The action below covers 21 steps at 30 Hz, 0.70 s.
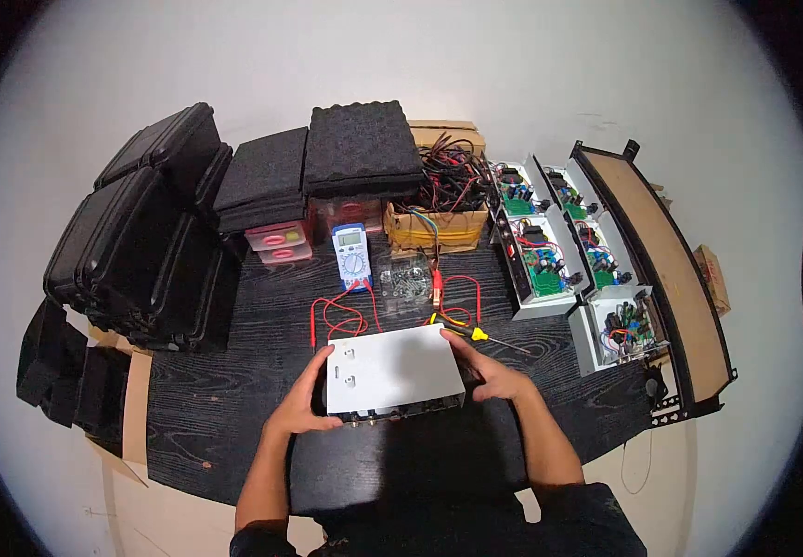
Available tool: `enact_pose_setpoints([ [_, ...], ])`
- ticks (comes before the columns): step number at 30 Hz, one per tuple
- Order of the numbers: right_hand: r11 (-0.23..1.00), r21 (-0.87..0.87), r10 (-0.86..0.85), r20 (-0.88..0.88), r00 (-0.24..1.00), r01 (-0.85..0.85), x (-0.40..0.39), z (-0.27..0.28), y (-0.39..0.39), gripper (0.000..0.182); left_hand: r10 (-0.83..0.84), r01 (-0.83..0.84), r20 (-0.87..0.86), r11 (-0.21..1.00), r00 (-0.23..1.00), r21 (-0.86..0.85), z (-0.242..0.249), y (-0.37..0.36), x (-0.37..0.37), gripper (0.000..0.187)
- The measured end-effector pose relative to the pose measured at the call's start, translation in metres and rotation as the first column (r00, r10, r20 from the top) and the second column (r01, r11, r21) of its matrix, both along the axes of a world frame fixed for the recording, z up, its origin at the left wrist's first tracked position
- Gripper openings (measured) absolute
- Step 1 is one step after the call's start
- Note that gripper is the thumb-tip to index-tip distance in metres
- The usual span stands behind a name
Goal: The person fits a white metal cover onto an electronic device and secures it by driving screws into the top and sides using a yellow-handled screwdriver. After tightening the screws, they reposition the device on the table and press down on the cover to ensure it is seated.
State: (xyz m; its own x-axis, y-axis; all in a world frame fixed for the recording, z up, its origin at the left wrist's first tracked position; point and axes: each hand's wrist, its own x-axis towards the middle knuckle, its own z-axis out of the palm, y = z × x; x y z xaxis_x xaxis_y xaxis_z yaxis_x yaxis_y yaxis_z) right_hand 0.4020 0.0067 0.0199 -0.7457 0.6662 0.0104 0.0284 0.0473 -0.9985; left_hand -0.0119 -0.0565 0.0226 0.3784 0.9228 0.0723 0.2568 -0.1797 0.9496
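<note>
A white metal box (397, 371) with a dark lower side and small connectors along its near edge is held between both hands over the dark table. My left hand (304, 395) grips its left side, and my right hand (492, 371) grips its right side. Just beyond the box lies a yellow and black screwdriver (462, 329), its shaft pointing right. A blue and white multimeter (352, 257) stands behind, with red leads (350, 320) on the table. Next to it is a clear tray of small parts (407, 281).
Black hard cases (128, 251) are stacked at the left. Black foam sheets (360, 144) lie over red-lidded boxes (281, 243). A cardboard box of cables (439, 229) stands at the back. Open white units with circuit boards (543, 265) and a long black-edged panel (666, 278) occupy the right.
</note>
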Motion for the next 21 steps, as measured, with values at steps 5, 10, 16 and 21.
enact_pose_setpoints([
  [5,0.999,0.001,-0.054,0.023,0.998,0.054,-0.008,0.003,-0.003,0.143,-0.003,0.002,-0.041,1.0,0.999,-0.006,-0.003,0.002,-0.005,0.142],
  [10,0.997,0.064,-0.041,0.038,0.998,0.039,-0.009,0.006,-0.003,0.139,-0.037,0.035,-0.073,0.999,0.997,-0.019,0.001,0.004,-0.007,0.148],
  [16,0.988,0.149,-0.069,0.161,0.984,0.045,-0.011,0.014,-0.004,0.132,-0.124,0.124,-0.165,0.992,0.978,-0.011,0.008,0.009,-0.01,0.162],
  [21,0.984,0.159,-0.122,0.286,0.951,0.079,-0.014,0.017,-0.009,0.141,-0.109,0.13,-0.27,0.99,0.957,0.06,0.016,0.006,-0.001,0.166],
])
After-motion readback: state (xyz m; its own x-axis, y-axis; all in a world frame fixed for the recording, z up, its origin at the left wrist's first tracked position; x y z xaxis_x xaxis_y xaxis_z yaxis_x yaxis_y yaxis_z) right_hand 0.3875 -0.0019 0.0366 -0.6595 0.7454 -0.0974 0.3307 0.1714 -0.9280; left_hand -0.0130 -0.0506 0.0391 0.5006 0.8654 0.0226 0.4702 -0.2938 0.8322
